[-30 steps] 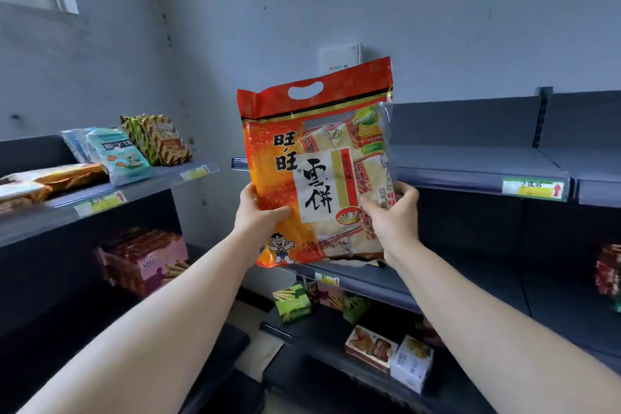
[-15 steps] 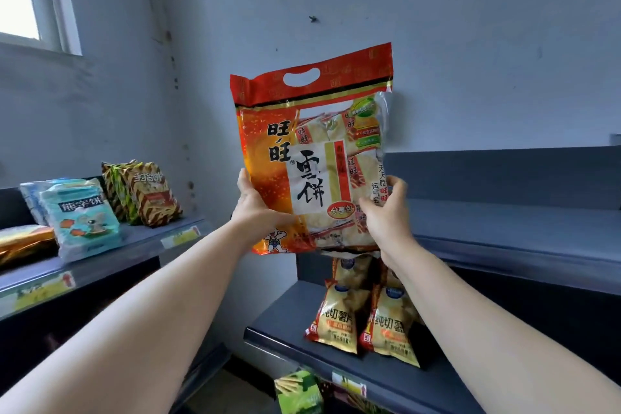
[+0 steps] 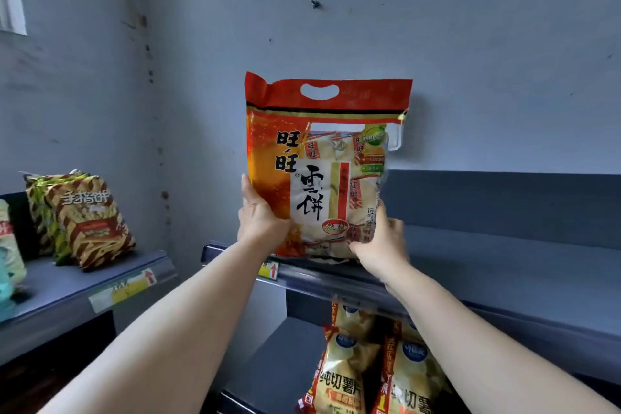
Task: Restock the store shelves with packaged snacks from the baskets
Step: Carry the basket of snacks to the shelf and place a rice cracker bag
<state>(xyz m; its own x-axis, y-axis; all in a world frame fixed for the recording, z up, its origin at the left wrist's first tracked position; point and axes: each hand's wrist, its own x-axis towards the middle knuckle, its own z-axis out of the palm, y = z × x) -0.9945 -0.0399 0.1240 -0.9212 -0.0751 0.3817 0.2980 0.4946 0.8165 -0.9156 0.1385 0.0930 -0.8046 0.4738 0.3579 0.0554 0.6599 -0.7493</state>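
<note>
A large red and orange rice cracker bag [image 3: 322, 165] with a handle hole stands upright at the left end of the grey top shelf [image 3: 504, 265], its bottom edge at the shelf surface. My left hand [image 3: 260, 217] grips the bag's lower left side. My right hand [image 3: 381, 240] grips its lower right corner. The bag's top reaches up in front of the blue-grey wall.
Yellow potato chip bags [image 3: 373, 370] stand on the shelf below. On the left shelf unit [image 3: 84, 282] stand brown striped biscuit bags [image 3: 87, 218] and a pale green bag [image 3: 8, 255] at the frame edge. The top shelf stretches bare to the right. A price label [image 3: 268, 269] sits on its front rail.
Both hands lifted the bag up and forward from mid-air in front of the shelves to the left end of the top shelf. The view rose with it.
</note>
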